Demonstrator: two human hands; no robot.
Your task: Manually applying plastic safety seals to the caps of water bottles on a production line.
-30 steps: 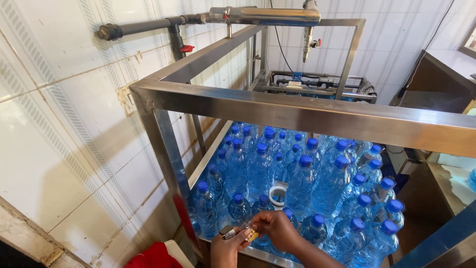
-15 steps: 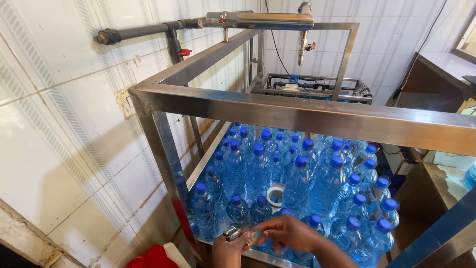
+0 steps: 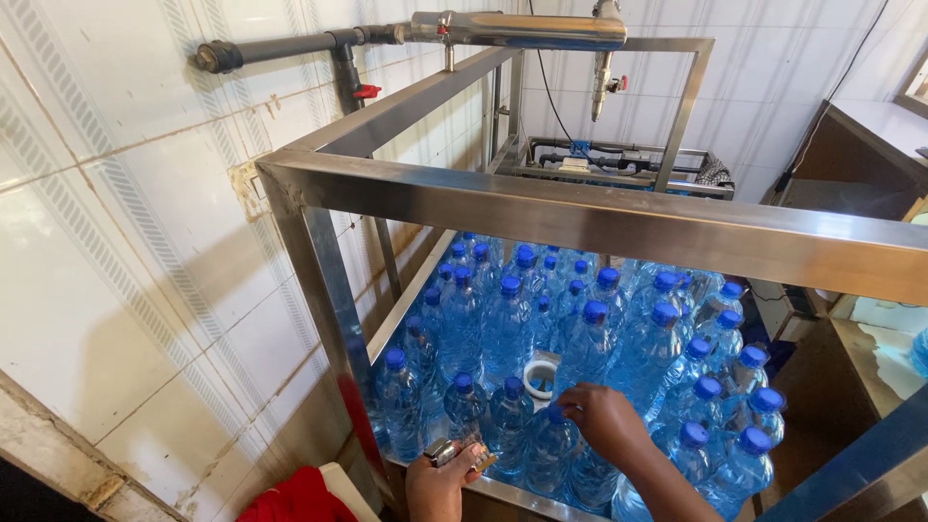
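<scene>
At the far left we see a white tiled wall (image 3: 126,251) and, low down, a red cloth (image 3: 295,498). A grey pipe (image 3: 280,48) runs along the wall above. Next stands the stainless steel frame (image 3: 599,217), enclosing a dense cluster of upright water bottles (image 3: 570,329) with blue caps. At the frame's lower front edge, our left hand (image 3: 440,483) is closed around a small metallic object (image 3: 447,450); we cannot tell its kind. Just to the right, our right hand (image 3: 604,420) rests with fingers curled narrowly over the cap of a front-row bottle (image 3: 551,449). A white ring-shaped fitting (image 3: 538,375) sits among the bottles, just behind that hand.
</scene>
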